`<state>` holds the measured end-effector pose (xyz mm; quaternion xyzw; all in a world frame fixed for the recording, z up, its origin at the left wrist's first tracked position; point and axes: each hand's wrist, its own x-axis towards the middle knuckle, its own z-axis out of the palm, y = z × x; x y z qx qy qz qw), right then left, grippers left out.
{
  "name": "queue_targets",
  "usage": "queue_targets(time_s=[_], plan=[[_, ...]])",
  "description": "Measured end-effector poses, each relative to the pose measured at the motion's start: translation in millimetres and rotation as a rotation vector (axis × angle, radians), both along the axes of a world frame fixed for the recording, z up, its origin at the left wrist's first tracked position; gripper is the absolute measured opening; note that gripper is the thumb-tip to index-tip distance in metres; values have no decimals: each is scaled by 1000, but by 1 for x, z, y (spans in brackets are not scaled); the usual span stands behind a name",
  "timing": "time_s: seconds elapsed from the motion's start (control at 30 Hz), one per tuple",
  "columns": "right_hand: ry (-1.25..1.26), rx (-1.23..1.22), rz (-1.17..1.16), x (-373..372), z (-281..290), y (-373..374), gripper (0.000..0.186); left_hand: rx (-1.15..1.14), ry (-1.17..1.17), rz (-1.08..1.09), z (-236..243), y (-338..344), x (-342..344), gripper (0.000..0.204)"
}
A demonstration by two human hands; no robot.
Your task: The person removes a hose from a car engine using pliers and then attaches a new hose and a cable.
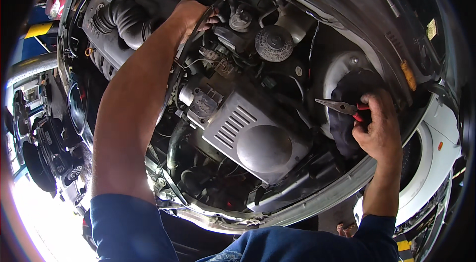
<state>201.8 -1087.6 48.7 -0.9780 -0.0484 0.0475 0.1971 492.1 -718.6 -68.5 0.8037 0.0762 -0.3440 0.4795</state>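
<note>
"Blue shirt cloth (pixel 282 247) is filling the lower edge. How is the person standing?"

"Leaning over the engine bay's front rim (pixel 320 201), presumably so that both arms are reaching in."

"And the right hand (pixel 381 125)?"

"It is gripping the red-handled pliers (pixel 342 107), thumb and fingers wrapping the handles. Their nose is pointing left, over the bay's right side, and is pinching nothing I can see; the hand is probably holding them aside to leave the middle free."

"Why is the left forearm (pixel 131 103) stretching so far?"

"It is passing left of the silver engine cover (pixel 263 145), because the left hand (pixel 191 16) is reaching deep among the hoses. Its fingers are bending beside a black hose (pixel 186 53), but the tips are sinking into shadow, so I can't tell whether they are pinching something or staying apart."

"What is sitting farther off?"

"A round black cap (pixel 274 43), right of that hand. An orange-handled screwdriver (pixel 408 74) is lying along the right edge, likely for easy reach from the right hand."
</note>
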Motion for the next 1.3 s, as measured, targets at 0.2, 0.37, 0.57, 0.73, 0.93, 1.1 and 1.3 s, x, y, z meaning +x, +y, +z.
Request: queue_targets(time_s=[0.2, 0.37, 0.57, 0.73, 0.93, 1.1, 1.3], plan=[[-2, -15, 10, 0, 1, -2, 49, -59, 61, 131, 0, -9, -14, 26], [-14, 9, 22, 1, 2, 2, 50, 180, -132, -200, -17, 14, 4, 29], [-30, -17, 33, 1, 2, 3, 52, 519, -602, -764, -39, 28, 5, 31], [9, -33, 5, -1, 0, -2, 53, 747, -703, -923, 5, -1, -21, 32], [14, -25, 3, 0, 1, 1, 53, 490, -537, -480, -4, -3, -32, 27], [1, -9, 11, 0, 1, 0, 52, 436, -494, -538, -8, -2, -31, 24], [6, 2, 8, -1, 0, -3, 52, 697, -1036, -1159, -9, 10, -23, 25]])
